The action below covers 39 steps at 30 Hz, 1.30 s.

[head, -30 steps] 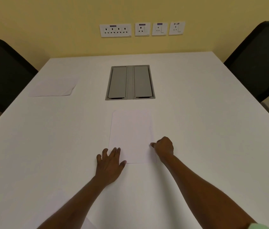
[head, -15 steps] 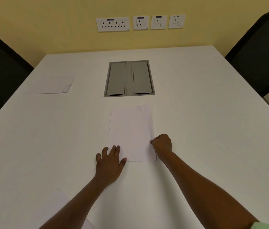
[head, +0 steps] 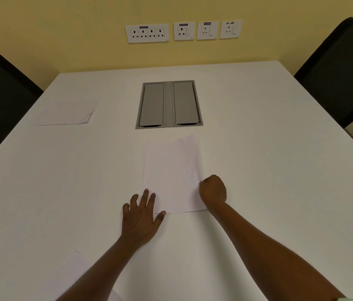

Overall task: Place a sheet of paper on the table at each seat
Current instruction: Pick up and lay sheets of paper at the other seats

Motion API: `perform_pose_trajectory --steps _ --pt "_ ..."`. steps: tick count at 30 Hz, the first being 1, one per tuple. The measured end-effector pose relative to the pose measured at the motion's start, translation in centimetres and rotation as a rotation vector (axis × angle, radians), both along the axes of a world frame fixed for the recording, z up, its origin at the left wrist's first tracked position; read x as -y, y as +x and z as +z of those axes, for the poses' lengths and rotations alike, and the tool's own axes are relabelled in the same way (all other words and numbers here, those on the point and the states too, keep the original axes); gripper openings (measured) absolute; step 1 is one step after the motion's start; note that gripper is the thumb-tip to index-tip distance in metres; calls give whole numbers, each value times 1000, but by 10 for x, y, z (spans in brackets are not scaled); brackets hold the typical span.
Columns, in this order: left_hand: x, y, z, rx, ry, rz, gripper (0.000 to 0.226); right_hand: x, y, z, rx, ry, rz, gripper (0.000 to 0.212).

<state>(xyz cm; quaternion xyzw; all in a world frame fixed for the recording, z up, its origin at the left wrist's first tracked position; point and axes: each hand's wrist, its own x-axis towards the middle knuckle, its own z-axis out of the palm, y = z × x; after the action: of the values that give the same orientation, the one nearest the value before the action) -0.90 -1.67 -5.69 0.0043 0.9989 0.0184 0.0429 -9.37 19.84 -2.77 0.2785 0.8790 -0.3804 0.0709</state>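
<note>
Left hand (head: 141, 216) flat, fingers spread on near-left corner of centre sheet (head: 171, 172); right hand (head: 213, 189) pinched on its right edge, far-right corner lifting; bare table (head: 268, 161) rightward.

L hand (head: 140, 218) flat on sheet (head: 171, 172) | R hand (head: 213, 189) pinching its edge

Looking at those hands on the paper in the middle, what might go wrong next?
The right hand pinches the right edge of the middle paper, whose far corner is already lifted; a quick pull might crease it. The left hand presses only the near corner, so any sheets beneath may slide. The right chair has no sheet before it; that seat might get skipped.
</note>
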Motion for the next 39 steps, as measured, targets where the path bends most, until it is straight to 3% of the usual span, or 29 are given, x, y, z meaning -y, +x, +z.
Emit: perform_pose_trajectory --steps 15,20,24,27,30,33,34,37,39 --pt "-1 -5 10 -7 0 13 79 0 3 7 -53 -103 -101 22" --pt "-2 -5 20 -25 -3 10 80 -6 10 14 -111 -157 -122 4" --pt "-5 -5 33 -30 -10 26 81 -17 24 32 -193 -224 -131 25" --pt "-11 -5 48 -44 14 92 71 -29 37 54 -213 -279 -142 25" --pt "-22 -4 67 -86 164 218 56 -43 53 79 -249 -318 -141 26" --pt "-31 1 87 -18 379 418 56 -58 74 107 -273 -347 -135 25" --pt "-34 3 94 3 532 509 56 -63 82 116 -280 -352 -125 24" --pt "-51 18 116 71 1238 740 50 -80 112 143 -290 -363 -117 22" --pt "-62 32 132 127 1465 780 30 -92 134 160 -302 -376 -110 24"
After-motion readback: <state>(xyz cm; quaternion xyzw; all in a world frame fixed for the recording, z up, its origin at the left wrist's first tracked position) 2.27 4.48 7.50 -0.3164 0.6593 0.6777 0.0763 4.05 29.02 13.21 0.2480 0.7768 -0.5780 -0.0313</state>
